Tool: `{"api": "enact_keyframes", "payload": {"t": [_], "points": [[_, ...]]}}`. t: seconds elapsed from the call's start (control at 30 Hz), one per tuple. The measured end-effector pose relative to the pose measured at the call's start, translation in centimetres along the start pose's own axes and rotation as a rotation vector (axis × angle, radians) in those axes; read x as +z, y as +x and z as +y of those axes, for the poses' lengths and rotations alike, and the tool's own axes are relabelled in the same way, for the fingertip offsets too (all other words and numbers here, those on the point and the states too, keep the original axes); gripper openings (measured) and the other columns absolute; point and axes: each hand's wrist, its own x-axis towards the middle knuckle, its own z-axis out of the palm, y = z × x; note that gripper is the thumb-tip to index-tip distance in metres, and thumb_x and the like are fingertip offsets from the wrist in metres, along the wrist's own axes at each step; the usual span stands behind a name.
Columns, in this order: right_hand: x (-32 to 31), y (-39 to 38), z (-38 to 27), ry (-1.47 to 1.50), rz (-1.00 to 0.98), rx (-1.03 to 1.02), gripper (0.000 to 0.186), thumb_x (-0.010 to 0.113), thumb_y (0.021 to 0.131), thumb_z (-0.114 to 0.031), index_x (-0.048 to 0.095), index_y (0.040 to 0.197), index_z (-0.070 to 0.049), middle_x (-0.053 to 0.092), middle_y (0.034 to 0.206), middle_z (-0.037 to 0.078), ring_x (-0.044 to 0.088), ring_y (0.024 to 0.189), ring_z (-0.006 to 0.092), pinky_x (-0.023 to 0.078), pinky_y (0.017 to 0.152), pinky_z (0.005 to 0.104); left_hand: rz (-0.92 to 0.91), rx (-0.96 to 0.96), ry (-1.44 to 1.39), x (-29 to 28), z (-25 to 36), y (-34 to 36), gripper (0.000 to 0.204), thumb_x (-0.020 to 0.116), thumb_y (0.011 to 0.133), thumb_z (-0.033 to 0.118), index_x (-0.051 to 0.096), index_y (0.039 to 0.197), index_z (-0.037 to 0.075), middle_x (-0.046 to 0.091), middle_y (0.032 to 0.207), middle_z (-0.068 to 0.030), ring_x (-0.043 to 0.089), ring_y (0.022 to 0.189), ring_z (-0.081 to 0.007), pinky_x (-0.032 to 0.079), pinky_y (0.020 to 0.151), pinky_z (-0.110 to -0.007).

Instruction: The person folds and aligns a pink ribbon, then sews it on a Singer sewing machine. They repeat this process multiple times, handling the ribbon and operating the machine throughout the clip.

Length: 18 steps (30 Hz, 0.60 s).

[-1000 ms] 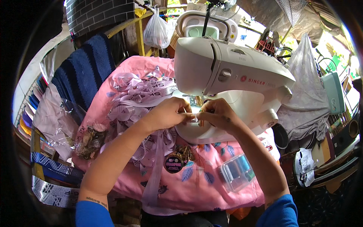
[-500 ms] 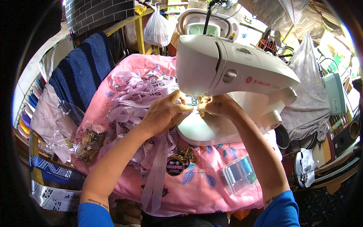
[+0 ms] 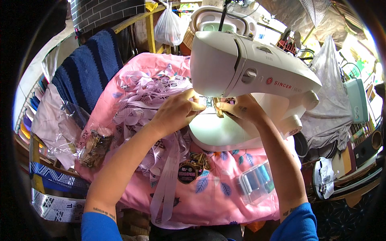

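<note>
A white sewing machine (image 3: pixel 277 76) stands before me, its lamp lighting the needle area. Thumb and fingers closed, my left hand (image 3: pixel 179 112) is at the left side of the presser foot (image 3: pixel 209 102), on what looks like the end of a pale lilac ribbon, mostly hidden. On the right of the foot, my right hand (image 3: pixel 244 108) pinches a gold-edged medal (image 3: pixel 219 109) with a dark printed face, partly covered by the fingers. A heap of printed lilac ribbons (image 3: pixel 140 100) lies left of the machine. Gold medals with round black faces (image 3: pixel 188 172) are below it.
Pink leaf-patterned cloth (image 3: pixel 217 209) covers the table. A clear plastic box (image 3: pixel 256 182) sits near my right forearm. Clear bags (image 3: pixel 94 148) with gold pieces lie at the left edge. A blue striped towel (image 3: pixel 86 72) hangs beyond, with ribbon strips (image 3: pixel 56 209) lower left.
My right hand has shifted slightly right, and more of the gold-edged medal shows beside the presser foot. My left fingers have moved a little up and remain closed. The view has shifted slightly.
</note>
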Motion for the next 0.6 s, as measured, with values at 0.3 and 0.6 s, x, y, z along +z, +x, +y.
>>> {"api": "enact_keyframes", "payload": {"t": [0.3, 0.6], "points": [[0.20, -0.02, -0.64, -0.041, 0.023, 0.120, 0.032, 0.065, 0.074, -0.023, 0.066, 0.099, -0.004, 0.067, 0.094, 0.014, 0.064, 0.091, 0.0279, 0.049, 0.079, 0.0375, -0.023, -0.037, 0.013, -0.11, -0.04, 0.21, 0.013, 0.071, 0.077, 0.013, 0.073, 0.089, 0.014, 0.057, 0.087, -0.0069, 0.061, 0.081, -0.0238, 0.050, 0.072, -0.036], [0.69, 0.08, -0.28, -0.093, 0.093, 0.099, 0.033, 0.068, 0.073, -0.025, 0.067, 0.098, -0.005, 0.068, 0.095, 0.015, 0.063, 0.092, 0.0306, 0.049, 0.079, 0.0388, -0.018, -0.042, 0.010, -0.13, -0.23, 0.39, 0.012, 0.070, 0.076, 0.012, 0.073, 0.088, 0.012, 0.058, 0.089, -0.0074, 0.062, 0.082, -0.0241, 0.050, 0.073, -0.036]]}}
